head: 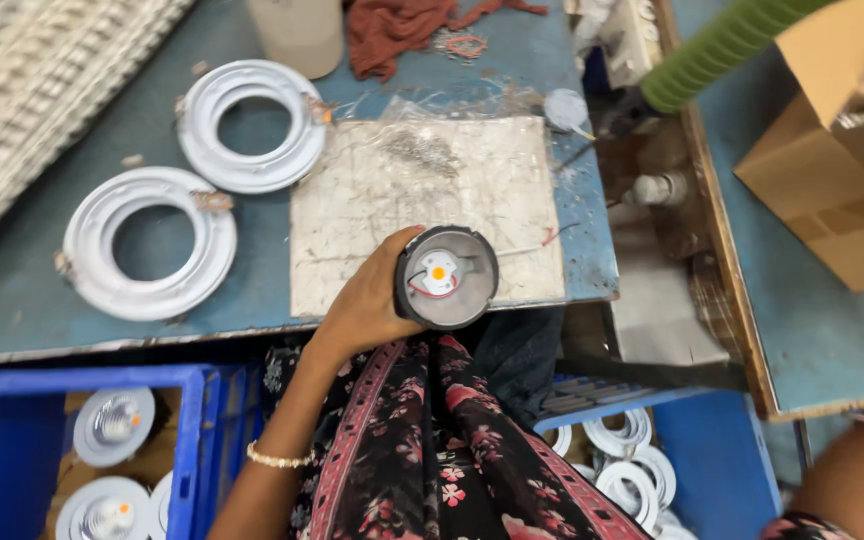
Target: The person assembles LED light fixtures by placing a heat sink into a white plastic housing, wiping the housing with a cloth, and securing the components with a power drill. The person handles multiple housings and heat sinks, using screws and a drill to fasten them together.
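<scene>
My left hand (367, 300) grips the left rim of a round dark-grey lamp housing (447, 277). The housing holds a small white disc with an orange dot and a red wire, and it faces up. It sits at the near edge of a scratched white board (422, 190) on the blue table (42, 290). A thin wire trails from the housing to the right over the board. My right hand is out of sight; only a bare forearm (852, 470) shows at the bottom right corner.
Two white rings (252, 125) (150, 243) lie left of the board. A blue crate (192, 440) with lamp fittings stands lower left, a second crate of white rings (622, 460) lower right. A cardboard box (832, 150), green ribbed hose (722, 45) and red cloth (392, 30) lie beyond.
</scene>
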